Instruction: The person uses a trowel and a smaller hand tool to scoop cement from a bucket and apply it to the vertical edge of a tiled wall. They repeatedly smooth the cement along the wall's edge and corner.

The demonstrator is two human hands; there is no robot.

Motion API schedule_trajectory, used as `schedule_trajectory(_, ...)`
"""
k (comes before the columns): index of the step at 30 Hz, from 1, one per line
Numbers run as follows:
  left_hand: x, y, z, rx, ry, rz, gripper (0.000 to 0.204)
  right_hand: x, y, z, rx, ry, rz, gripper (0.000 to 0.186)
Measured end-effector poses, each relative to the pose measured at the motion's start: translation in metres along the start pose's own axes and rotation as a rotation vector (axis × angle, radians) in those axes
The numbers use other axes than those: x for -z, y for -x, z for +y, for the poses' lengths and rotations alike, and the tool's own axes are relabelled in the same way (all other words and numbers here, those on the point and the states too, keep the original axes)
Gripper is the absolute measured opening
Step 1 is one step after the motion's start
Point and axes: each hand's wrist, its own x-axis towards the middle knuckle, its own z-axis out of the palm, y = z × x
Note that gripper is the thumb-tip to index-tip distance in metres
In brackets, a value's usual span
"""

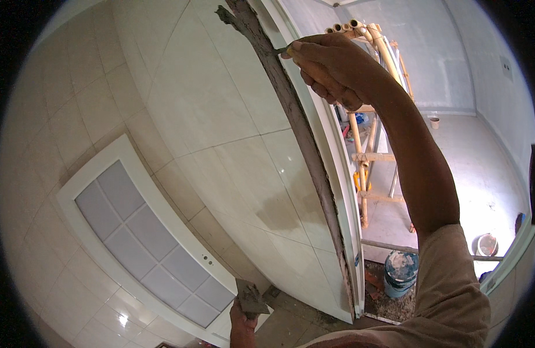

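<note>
Right hand: raised to the upper wall seam, right hand [331,72] closed to a pinch, thumb and forefinger on a small thin tool [281,51]; other fingers curled loosely.
Tool position: tip against or just over the grey mortar strip [299,119] — contact cannot be told from where I stand.
Mortar strip: long, rough, running down between the pale tiled wall [221,116] and the white door frame [343,191]; a ragged lump juts out near its top.
Left hand: low, left hand [242,326] closed on a flat grey plate [250,298] smeared with mortar; finger wrap partly hidden underneath.
Loose door: white panelled door [125,223] leaning aslant at the left.
Through the doorway: bamboo scaffold [366,157] standing on a pale floor [453,174]; blue bucket [400,284], whitish crust on top — near the foot of the frame.
</note>
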Motion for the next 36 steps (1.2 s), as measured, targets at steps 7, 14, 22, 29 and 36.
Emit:
schedule_trajectory(7,-0.016,0.004,-0.005,0.006,-0.007,-0.112,0.038,0.019,-0.095,0.046,0.332,0.097,0.076,0.039)
schedule_trajectory(14,0.007,0.011,0.004,-0.005,0.047,-0.043,0.037,-0.03,-0.029,-0.02,0.112,0.274,0.153,0.045)
schedule_trajectory(22,-0.007,0.007,0.0,0.02,0.153,-0.035,0.037,0.01,-0.052,-0.025,0.133,0.083,0.156,0.029)
schedule_trajectory(29,0.008,0.026,0.004,-0.021,0.14,-0.023,0.036,0.049,-0.094,-0.038,0.117,-0.121,-0.064,0.029)
schedule_trajectory(36,0.025,0.032,0.012,-0.094,0.143,0.016,0.033,0.044,-0.107,-0.029,0.025,-0.18,-0.045,0.027)
